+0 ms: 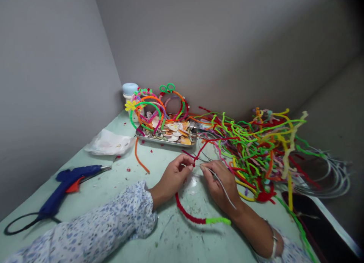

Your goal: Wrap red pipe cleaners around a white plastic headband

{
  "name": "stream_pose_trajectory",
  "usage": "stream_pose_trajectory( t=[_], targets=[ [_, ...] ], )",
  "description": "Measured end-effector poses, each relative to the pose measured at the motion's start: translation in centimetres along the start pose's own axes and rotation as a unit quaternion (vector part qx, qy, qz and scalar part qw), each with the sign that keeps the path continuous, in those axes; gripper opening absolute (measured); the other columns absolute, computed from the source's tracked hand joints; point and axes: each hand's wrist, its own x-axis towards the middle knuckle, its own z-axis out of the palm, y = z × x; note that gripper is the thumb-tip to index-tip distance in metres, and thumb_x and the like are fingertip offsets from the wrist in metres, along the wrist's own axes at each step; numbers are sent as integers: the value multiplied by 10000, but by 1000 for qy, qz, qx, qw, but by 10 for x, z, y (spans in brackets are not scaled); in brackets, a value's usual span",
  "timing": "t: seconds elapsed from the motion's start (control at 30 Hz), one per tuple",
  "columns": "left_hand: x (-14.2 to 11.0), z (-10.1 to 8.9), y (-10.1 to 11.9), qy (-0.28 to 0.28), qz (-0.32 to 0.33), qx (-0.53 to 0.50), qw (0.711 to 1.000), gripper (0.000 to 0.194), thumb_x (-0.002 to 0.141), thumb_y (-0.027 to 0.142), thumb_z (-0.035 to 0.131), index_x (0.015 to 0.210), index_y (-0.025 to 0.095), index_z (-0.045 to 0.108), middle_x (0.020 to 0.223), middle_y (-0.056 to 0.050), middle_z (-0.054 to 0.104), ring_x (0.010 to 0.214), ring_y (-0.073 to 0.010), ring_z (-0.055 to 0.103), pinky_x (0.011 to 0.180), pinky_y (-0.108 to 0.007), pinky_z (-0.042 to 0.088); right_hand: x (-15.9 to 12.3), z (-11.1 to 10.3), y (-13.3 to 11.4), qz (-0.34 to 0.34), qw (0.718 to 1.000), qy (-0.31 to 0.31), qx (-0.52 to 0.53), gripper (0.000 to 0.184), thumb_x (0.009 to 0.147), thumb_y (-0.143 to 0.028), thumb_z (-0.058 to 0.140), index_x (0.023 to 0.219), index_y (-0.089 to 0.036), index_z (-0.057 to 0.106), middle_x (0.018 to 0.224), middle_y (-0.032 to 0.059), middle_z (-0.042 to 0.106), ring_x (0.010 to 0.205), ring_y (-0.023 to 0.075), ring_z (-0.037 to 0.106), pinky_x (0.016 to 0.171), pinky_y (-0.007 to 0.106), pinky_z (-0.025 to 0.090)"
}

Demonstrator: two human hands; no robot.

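Note:
My left hand is closed in a pinch on a red pipe cleaner, whose thin free end runs up and to the right. Below that hand hangs a curved length wrapped in red with a lime green end. Close by on the right, my right hand pinches a thin grey wire, which bends back over the fingers toward the wrist. A short bit of wire shows between the fingertips of both hands. How the red pipe cleaner sits on the wire there is hidden by my fingers.
A blue glue gun lies at left, near a white plastic bag. Finished headbands rest on a metal tray of seashells. Tangled pipe cleaners, coiled wire and a dark flat object are at right.

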Motion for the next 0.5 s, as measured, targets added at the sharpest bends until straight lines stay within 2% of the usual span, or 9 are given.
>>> stream_pose_trajectory(
  t=[0.27, 0.5],
  targets=[
    [0, 0, -3, 16, 9, 34, 999, 167, 816, 288, 560, 926, 168, 595, 795, 5, 566, 588, -76, 446, 516, -187, 371, 0, -1, -1, -12, 1000, 4, -4, 83, 904, -196, 509, 862, -184, 579, 788, 43, 618, 767, 181, 560, 710, 315, 437],
    [0, 1, -4, 32, 4, 46, 998, 208, 808, 310, 568, 932, 155, 630, 727, 1, 591, 538, -81, 456, 505, -202, 383, 1, -1, -1, -21, 1000, 11, -11, 88, 903, -193, 502, 871, -196, 585, 788, 44, 625, 756, 183, 567, 692, 319, 447]
  ],
)
